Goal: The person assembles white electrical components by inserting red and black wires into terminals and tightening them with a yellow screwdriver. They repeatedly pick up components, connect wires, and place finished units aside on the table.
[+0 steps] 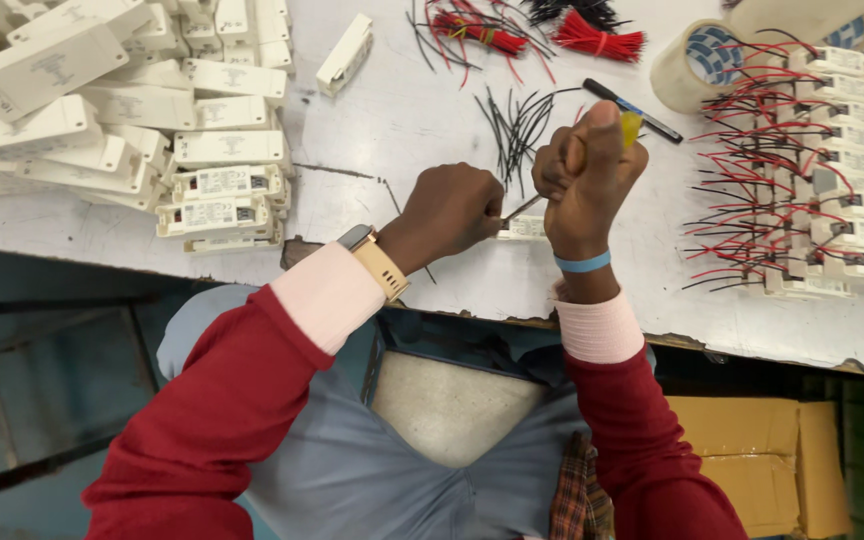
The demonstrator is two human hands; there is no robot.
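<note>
My right hand (586,170) is closed around a screwdriver with a yellow handle (630,126); its metal shaft (522,208) slants down to the left. My left hand (449,209) is closed over a small white plastic box (524,228) lying on the white table (402,110), and the shaft's tip meets the box at my fingers. Loose black wires (514,122) lie just behind both hands. A watch sits on my left wrist and a blue band on my right.
A heap of white boxes (122,100) fills the back left. At the right stand rows of white boxes with red and black wires (812,170). Red wire bundles (597,40), a tape roll (692,62) and a black pen (632,108) lie at the back. Cardboard boxes (752,460) sit under the table.
</note>
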